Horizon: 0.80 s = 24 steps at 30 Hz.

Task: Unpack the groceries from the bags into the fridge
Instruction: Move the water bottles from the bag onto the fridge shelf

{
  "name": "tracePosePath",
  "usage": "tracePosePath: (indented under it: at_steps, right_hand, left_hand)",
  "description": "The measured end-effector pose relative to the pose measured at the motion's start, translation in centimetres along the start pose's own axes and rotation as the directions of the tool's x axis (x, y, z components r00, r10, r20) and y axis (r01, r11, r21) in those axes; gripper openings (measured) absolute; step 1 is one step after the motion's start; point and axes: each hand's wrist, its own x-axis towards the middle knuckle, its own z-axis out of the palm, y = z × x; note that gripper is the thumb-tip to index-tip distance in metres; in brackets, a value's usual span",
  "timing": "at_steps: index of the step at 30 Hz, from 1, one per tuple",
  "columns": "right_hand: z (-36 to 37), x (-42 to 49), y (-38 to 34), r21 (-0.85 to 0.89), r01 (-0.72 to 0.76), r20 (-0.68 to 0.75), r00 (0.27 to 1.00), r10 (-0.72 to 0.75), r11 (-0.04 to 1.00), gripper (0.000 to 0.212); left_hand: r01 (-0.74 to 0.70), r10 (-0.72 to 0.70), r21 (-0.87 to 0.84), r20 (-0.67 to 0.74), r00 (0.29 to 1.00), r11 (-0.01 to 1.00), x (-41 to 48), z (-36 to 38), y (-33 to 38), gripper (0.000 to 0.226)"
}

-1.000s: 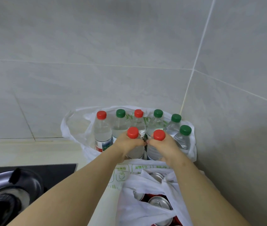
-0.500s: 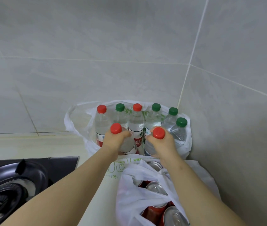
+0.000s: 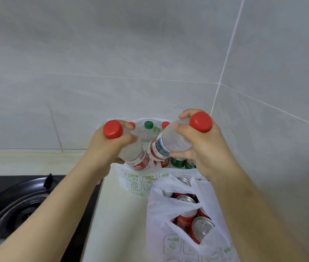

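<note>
Gripping 2 bottles: left hand (image 3: pixel 105 146), right hand (image 3: pixel 204 148)

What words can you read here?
"夫山": white characters on a green-labelled clear plastic bottle in the far white plastic bag.
Red labels on the red-capped clear bottle in the left hand and the second red-capped bottle in the right hand: blurred.
Green print on that bag and the near white bag of red cans: unreadable.

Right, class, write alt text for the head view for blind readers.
The left hand grips a red-capped bottle and the right hand a second bottle, above a white bag of bottles in a tiled corner. Nearer stands a bag of red cans; a gas hob lies left.
</note>
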Motion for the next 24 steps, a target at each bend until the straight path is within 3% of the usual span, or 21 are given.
tracePosePath:
  at_steps: [6,11,19,24]
  right_hand:
    - [4.5,-4.2,-0.2,-0.099,-0.047,0.183,0.981,0.065,0.994,0.021]
    - [6.8,-8.5,4.0,-0.16,-0.15,0.226,0.957,0.184,0.976,0.022]
    - [7.4,-12.8,9.2,-0.368,-0.192,0.037,0.975,0.22,0.91,0.02]
    - [7.0,-13.9,10.4,-0.356,-0.151,-0.096,0.988,0.125,0.922,0.011]
  left_hand:
    - [0.049,-0.049,-0.006,0.008,0.999,0.999,-5.3,-5.2,-0.3,0.024]
    - [0.163,-0.168,0.079,0.06,0.984,0.983,-9.2,-7.6,-3.0,0.031]
    - [0.178,-0.201,0.186,0.114,0.973,0.966,-12.2,-7.5,-7.1,0.016]
    - [0.072,-0.099,0.247,0.101,0.99,0.966,-12.7,-6.8,-8.2,0.013]
